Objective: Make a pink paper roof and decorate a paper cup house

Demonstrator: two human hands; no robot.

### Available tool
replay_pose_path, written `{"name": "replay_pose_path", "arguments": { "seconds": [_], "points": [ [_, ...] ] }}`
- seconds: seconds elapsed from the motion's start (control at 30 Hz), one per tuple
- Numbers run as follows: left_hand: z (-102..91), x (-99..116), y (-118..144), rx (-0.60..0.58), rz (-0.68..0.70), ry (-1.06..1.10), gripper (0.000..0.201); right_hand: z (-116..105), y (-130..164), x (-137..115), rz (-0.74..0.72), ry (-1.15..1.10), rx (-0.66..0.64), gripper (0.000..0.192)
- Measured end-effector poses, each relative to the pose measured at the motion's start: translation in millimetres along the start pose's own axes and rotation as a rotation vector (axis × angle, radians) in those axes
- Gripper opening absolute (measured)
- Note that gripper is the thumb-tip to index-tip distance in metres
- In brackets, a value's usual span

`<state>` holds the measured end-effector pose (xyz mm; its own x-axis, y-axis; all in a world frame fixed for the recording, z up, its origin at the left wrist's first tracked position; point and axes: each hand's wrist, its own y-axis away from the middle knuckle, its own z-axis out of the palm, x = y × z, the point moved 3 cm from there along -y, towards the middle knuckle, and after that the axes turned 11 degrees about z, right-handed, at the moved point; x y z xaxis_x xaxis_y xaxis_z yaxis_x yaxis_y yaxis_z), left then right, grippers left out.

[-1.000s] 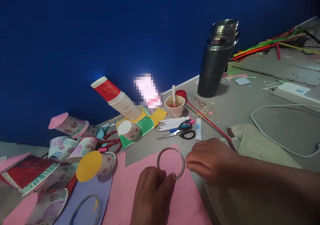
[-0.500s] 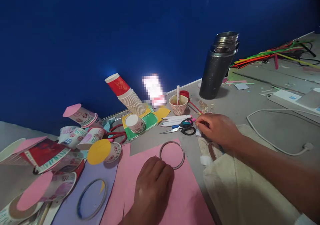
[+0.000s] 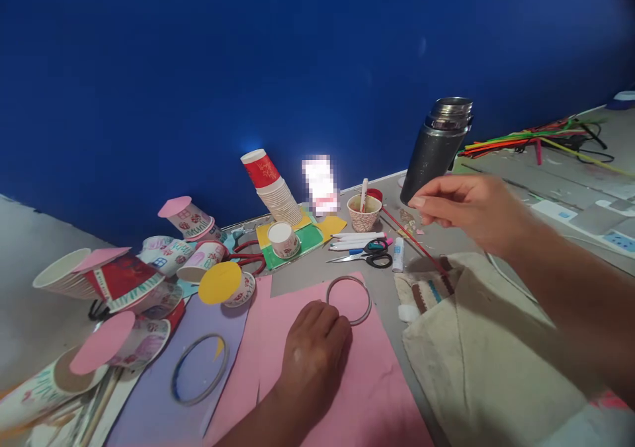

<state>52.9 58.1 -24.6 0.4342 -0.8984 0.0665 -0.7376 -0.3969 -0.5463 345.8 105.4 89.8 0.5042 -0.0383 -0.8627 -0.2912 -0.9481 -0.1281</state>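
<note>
My left hand (image 3: 316, 348) rests on the pink paper (image 3: 381, 367) with its fingers curled under. It lies against the near-left edge of a thin grey ring (image 3: 369, 308); its fingertips are hidden. My right hand (image 3: 461, 209) is raised off the table, thumb and forefinger pinched together in front of the dark flask's base (image 3: 430, 162). Whatever is in that pinch, if anything, is too small to make out. Below it lie a glue stick (image 3: 398, 256), black-handled scissors (image 3: 380, 260) and several white markers (image 3: 354, 239).
Decorated paper cups (image 3: 166, 255) crowd the left. A leaning cup stack (image 3: 278, 196) stands at the back beside a cup with a marker (image 3: 364, 217). Purple paper (image 3: 153, 394) carries another ring (image 3: 225, 361). A beige cloth bag (image 3: 441, 348) lies right, pipe cleaners (image 3: 526, 139) behind.
My right hand has lifted from beside the glue stick, up towards the flask, uncovering the glue stick and the bag's striped edge. My left hand stays beside the ring. The view has shifted slightly.
</note>
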Motion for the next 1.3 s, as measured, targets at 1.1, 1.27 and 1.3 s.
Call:
{"name": "replay_pose_path", "arguments": {
  "seconds": [1.1,1.27,1.3],
  "points": [
    [5.9,1,5,-0.021,0.003,-0.097,0.026,96,-19,53,-0.040,0.805,-0.153,0.022],
    [3.1,2,5,-0.045,0.008,-0.076,0.026,90,-19,51,-0.107,0.611,-0.194,0.024],
    [1.9,2,4,-0.056,0.009,-0.074,0.025,88,-18,51,-0.108,0.562,-0.210,0.026]
  ]
}}
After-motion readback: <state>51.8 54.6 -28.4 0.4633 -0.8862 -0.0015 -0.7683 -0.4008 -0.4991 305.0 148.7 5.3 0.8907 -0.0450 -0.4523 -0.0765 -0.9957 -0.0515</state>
